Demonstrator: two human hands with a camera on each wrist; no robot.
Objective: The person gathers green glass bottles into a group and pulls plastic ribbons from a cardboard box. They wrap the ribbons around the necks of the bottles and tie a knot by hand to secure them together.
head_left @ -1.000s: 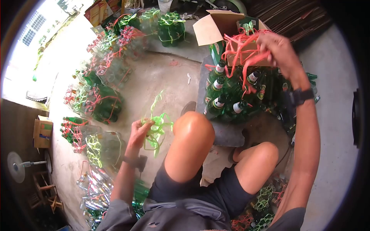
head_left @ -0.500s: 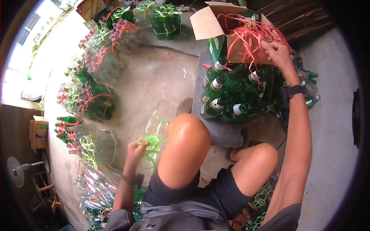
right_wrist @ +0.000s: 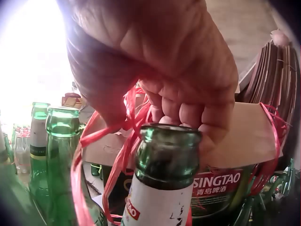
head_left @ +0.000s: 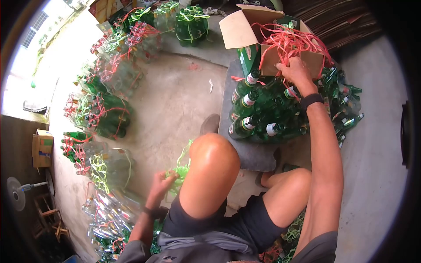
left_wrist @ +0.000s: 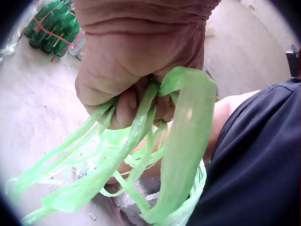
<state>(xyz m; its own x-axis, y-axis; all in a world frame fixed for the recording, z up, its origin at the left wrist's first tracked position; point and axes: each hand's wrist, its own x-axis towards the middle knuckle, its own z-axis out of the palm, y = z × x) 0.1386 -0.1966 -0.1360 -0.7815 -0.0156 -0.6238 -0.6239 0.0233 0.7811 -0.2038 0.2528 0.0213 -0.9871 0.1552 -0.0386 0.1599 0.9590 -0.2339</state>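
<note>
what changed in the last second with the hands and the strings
The right hand came down from above the cardboard box to the green bottles in front of it, still gripping the red strings. The left hand drew back toward the body beside the knee, still gripping the green strings. Box and bottles stayed put.
</note>
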